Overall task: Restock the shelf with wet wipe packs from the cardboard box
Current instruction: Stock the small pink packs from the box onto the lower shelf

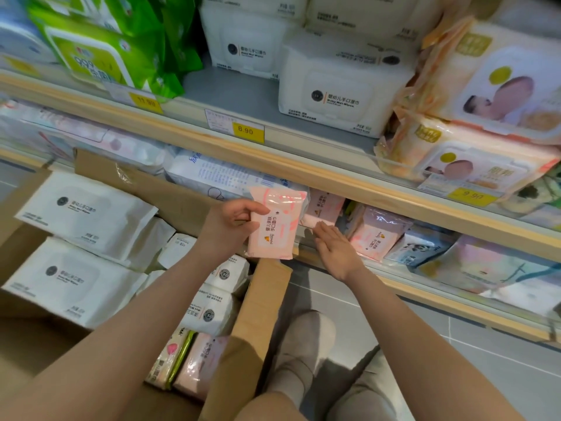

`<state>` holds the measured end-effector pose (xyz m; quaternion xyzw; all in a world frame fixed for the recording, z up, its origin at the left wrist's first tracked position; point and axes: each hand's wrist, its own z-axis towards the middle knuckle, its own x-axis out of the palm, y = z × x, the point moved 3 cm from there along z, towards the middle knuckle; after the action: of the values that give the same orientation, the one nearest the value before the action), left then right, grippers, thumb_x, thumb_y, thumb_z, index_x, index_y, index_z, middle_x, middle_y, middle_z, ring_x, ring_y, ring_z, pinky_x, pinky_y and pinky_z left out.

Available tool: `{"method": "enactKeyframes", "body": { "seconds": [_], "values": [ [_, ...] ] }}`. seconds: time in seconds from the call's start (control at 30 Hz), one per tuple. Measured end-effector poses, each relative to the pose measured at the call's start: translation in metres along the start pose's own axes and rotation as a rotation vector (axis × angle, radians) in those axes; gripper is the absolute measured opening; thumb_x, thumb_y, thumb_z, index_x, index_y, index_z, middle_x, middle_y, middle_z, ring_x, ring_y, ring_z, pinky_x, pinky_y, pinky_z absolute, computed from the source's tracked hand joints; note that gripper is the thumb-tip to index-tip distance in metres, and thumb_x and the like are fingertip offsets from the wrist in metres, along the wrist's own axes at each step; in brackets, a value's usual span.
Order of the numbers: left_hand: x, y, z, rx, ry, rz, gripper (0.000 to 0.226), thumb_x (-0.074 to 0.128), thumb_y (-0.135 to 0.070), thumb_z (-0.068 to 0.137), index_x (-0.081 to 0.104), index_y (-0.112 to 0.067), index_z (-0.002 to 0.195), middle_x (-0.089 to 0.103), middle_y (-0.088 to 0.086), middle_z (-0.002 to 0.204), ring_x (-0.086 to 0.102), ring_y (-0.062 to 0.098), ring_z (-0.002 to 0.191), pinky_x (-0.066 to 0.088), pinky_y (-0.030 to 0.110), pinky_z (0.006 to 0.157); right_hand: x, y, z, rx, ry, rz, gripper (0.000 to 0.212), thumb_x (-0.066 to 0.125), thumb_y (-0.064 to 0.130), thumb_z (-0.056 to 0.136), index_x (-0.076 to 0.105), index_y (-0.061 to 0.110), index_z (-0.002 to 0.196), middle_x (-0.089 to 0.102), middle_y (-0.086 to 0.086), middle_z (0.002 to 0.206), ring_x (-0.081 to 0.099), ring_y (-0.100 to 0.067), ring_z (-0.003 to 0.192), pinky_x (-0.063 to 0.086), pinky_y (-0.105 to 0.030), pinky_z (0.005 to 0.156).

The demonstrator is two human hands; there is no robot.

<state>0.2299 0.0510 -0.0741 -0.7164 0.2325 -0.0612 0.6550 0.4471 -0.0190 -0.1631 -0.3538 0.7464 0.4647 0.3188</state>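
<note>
My left hand [235, 221] grips a small pink wet wipe pack [277, 226] and holds it upright just in front of the lower shelf [431, 288]. My right hand [335, 246] is flat and open with nothing in it, fingertips touching a pink pack [323, 208] that lies on that shelf. A second pink pack [378, 238] leans to the right of it. The open cardboard box [261, 314] stands below left, holding large white wipe packs [82, 214] and more pink packs [202, 360] near its front corner.
The upper shelf [273, 147] carries green packs [100, 53], white packs [334, 89] and orange baby-print packs [485, 86], with yellow price tags on its edge. Other packs fill the lower shelf to the right. My shoe [303, 338] and knees rest on the grey tiled floor.
</note>
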Motion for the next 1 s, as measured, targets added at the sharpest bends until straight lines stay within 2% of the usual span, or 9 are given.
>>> {"method": "enactKeyframes", "body": {
  "seconds": [0.1, 0.17, 0.23, 0.37, 0.47, 0.67, 0.87, 0.93, 1.0],
  "values": [
    [0.009, -0.009, -0.004, 0.006, 0.007, -0.018, 0.035, 0.058, 0.014, 0.082, 0.068, -0.020, 0.085, 0.069, 0.000, 0.103, 0.064, 0.009, 0.099, 0.054, 0.015, 0.071, -0.017, 0.017, -0.028, -0.046, -0.136, 0.263, 0.041, 0.039, 0.017, 0.098, 0.047, 0.018, 0.138, 0.045, -0.002, 0.144, 0.038, -0.014, 0.130, 0.027, -0.021, 0.106],
    [0.018, -0.015, -0.005, 0.025, 0.030, -0.031, 0.035, 0.058, 0.016, 0.081, 0.066, -0.018, 0.083, 0.067, 0.002, 0.101, 0.063, 0.011, 0.098, 0.052, 0.013, 0.071, -0.027, 0.029, -0.044, -0.043, -0.146, 0.514, 0.037, 0.053, 0.010, 0.090, 0.057, 0.015, 0.126, 0.059, 0.002, 0.123, 0.053, 0.006, 0.096, 0.039, -0.006, 0.079],
    [0.030, -0.020, -0.006, 0.032, 0.058, 0.006, 0.037, 0.058, 0.017, 0.080, 0.066, -0.020, 0.079, 0.066, -0.002, 0.099, 0.062, 0.012, 0.097, 0.050, 0.008, 0.070, -0.031, 0.037, -0.053, -0.071, -0.132, 0.620, 0.034, 0.063, 0.006, 0.083, 0.062, 0.013, 0.117, 0.065, 0.007, 0.108, 0.057, 0.011, 0.077, 0.043, -0.007, 0.069],
    [0.046, -0.031, -0.008, 0.042, 0.087, 0.070, 0.025, 0.056, 0.012, 0.084, 0.069, -0.010, 0.083, 0.065, 0.001, 0.107, 0.060, 0.011, 0.100, 0.050, 0.010, 0.072, -0.031, 0.025, -0.060, -0.030, -0.200, 0.667, 0.027, 0.067, 0.009, 0.083, 0.067, 0.011, 0.110, 0.071, -0.001, 0.104, 0.065, -0.010, 0.082, 0.052, -0.028, 0.075],
    [0.033, -0.030, -0.002, 0.331, -0.046, 0.476, 0.016, 0.059, -0.002, 0.085, 0.069, -0.012, 0.093, 0.060, -0.002, 0.121, 0.050, 0.010, 0.114, 0.041, 0.028, 0.100, -0.034, 0.006, -0.060, 0.053, -0.278, 0.592, 0.025, 0.062, 0.011, 0.087, 0.064, 0.014, 0.112, 0.069, 0.000, 0.104, 0.062, -0.010, 0.079, 0.048, -0.025, 0.074],
    [0.019, 0.023, 0.015, 0.550, 0.006, 1.152, 0.060, 0.048, -0.043, 0.090, 0.036, -0.020, 0.144, 0.030, 0.007, 0.153, 0.023, 0.028, 0.143, 0.012, 0.051, 0.116, -0.039, -0.002, -0.026, 0.104, -0.392, 0.472, 0.023, 0.050, 0.015, 0.095, 0.058, 0.007, 0.115, 0.063, -0.005, 0.105, 0.056, -0.018, 0.093, 0.041, -0.025, 0.078],
    [0.022, 0.031, 0.022, 0.568, -0.043, 1.203, 0.073, 0.062, -0.038, 0.083, 0.028, -0.022, 0.146, 0.028, 0.007, 0.154, 0.021, 0.028, 0.143, 0.010, 0.050, 0.115, -0.025, -0.004, 0.018, 0.270, -0.422, 0.439, 0.020, 0.044, 0.012, 0.097, 0.056, -0.003, 0.103, 0.060, -0.019, 0.097, 0.055, -0.031, 0.088, 0.039, -0.029, 0.074],
    [0.022, 0.034, 0.022, 0.560, -0.032, 1.209, 0.074, 0.060, -0.040, 0.084, 0.024, -0.024, 0.147, 0.025, 0.006, 0.155, 0.019, 0.027, 0.143, 0.008, 0.049, 0.116, -0.023, -0.005, 0.017, 0.283, -0.495, 0.447, 0.010, 0.052, 0.006, 0.092, 0.052, 0.000, 0.099, 0.056, -0.011, 0.084, 0.052, -0.022, 0.074, 0.042, -0.031, 0.071],
    [0.022, 0.035, 0.023, 0.564, -0.034, 1.209, 0.074, 0.059, -0.040, 0.085, 0.022, -0.025, 0.147, 0.025, 0.006, 0.155, 0.017, 0.027, 0.143, 0.006, 0.048, 0.116, -0.018, -0.005, 0.010, 0.248, -0.543, 0.479, 0.024, 0.058, 0.001, 0.086, 0.048, 0.002, 0.108, 0.052, -0.004, 0.085, 0.053, -0.018, 0.075, 0.044, -0.029, 0.072]
  ]
}}
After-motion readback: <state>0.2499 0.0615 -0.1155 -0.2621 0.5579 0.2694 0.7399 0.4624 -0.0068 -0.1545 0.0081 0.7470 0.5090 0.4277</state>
